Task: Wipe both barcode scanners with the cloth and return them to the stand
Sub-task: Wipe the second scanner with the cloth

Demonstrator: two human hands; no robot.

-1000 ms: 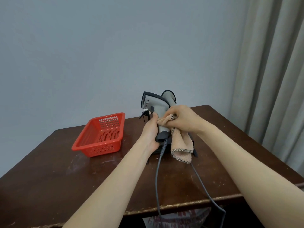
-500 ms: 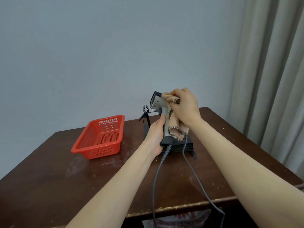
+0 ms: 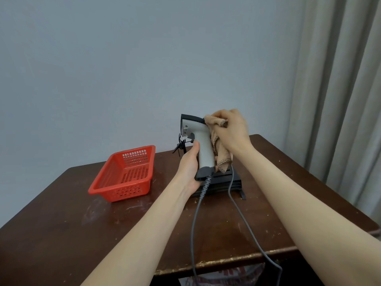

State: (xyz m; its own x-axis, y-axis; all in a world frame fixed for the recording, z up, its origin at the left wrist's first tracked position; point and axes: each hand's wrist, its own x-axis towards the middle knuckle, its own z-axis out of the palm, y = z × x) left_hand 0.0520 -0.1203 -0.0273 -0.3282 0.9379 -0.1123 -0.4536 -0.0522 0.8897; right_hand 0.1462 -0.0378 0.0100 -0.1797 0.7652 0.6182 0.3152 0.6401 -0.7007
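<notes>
So the left hand is curling round the handle of the grey barcode scanner, holding it upright just above the black stand on the tabletop. The right hand is bunching the tan cloth and pressing it against the back of the scanner's head. It's looking like light, stiff, smooth plastic to me, so gripping the handle is making sense, though the cable trailing off the front edge could be tugging on it.

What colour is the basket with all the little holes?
The basket is bright red, clearest in the head view.
</notes>
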